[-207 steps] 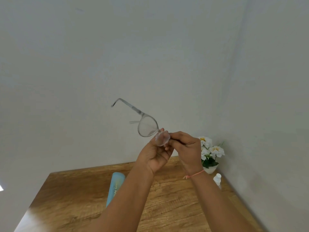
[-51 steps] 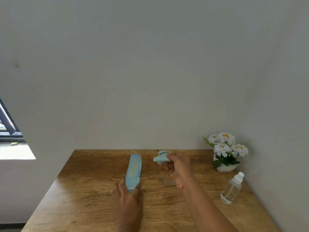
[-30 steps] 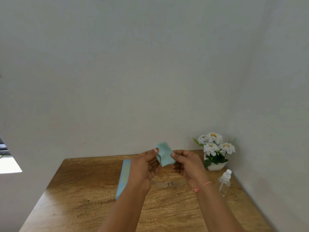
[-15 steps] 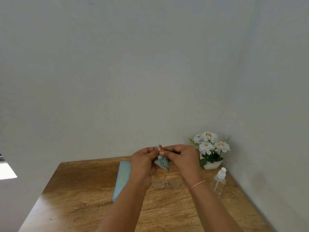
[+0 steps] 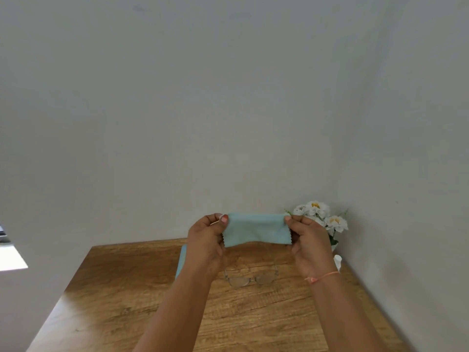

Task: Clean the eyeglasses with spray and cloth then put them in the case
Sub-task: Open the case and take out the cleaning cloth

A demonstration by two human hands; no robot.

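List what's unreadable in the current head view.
Head view:
Case: mostly behind left hand; open or shut unclear.
Spray bottle: only cap shows, rest behind right hand and wrist.
Eyeglasses: lens cleanliness too small to judge.
Cloth: ends covered by pinching fingers.

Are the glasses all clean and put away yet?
Not yet. The left hand and right hand hold the cloth spread out. The glasses lie unfolded on the table, outside the blue case. Wiped already? Cannot tell. Putting them away is left.
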